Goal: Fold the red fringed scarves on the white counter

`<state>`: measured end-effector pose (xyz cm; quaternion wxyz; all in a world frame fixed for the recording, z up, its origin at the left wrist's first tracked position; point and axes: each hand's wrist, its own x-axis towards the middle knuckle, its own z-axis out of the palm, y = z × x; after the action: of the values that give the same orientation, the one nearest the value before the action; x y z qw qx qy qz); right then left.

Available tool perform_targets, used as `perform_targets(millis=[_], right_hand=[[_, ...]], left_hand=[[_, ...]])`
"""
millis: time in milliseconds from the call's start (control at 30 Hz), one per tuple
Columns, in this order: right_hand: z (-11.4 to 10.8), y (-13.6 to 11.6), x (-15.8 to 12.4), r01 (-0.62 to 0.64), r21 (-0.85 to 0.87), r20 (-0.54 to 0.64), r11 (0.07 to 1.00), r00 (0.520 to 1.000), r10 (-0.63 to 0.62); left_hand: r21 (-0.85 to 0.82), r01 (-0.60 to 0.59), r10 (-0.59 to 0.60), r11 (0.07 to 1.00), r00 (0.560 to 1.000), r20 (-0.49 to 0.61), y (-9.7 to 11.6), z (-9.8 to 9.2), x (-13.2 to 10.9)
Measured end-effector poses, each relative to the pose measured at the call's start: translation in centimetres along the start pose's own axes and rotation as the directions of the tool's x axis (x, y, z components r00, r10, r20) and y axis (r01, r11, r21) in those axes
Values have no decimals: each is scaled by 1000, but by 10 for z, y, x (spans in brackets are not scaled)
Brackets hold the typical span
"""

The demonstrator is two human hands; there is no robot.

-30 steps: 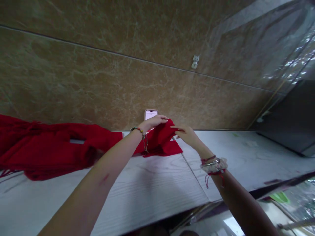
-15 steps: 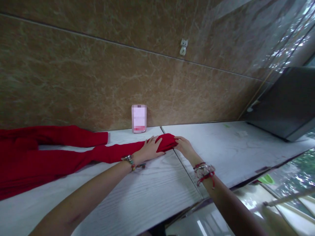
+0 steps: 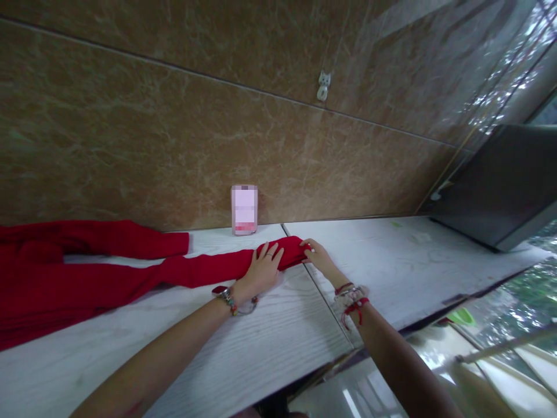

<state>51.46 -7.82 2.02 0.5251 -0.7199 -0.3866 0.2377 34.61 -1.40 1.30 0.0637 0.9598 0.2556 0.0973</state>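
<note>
A red knitted garment with two long narrow parts lies along the white wood-grain tabletop, its main body cut off by the left edge of the view. The nearer long part reaches toward the middle. On this part, close to its end, my left hand rests from above with fingers stretched out across the cloth. My right hand pinches the tip of the same part between thumb and fingers. Both wrists carry bracelets.
A phone with a pink blurred screen leans upright against the brown marbled wall. A white cat-shaped hook is fixed higher up. At the far right stands a dark grey box-like cabinet. The table's front edge runs diagonally below my hands.
My left hand has shifted slightly on the cloth, its fingers now pointing more away from me. The right hand keeps its hold on the tip. The view has moved a little.
</note>
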Motion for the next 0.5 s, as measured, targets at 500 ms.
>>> perform_targets(millis=[500], right_hand=[[-5,2,17,33,-212,-34,977,999,-41]], left_hand=[[-104,53,-45,993,996,81,-10,-27,0]])
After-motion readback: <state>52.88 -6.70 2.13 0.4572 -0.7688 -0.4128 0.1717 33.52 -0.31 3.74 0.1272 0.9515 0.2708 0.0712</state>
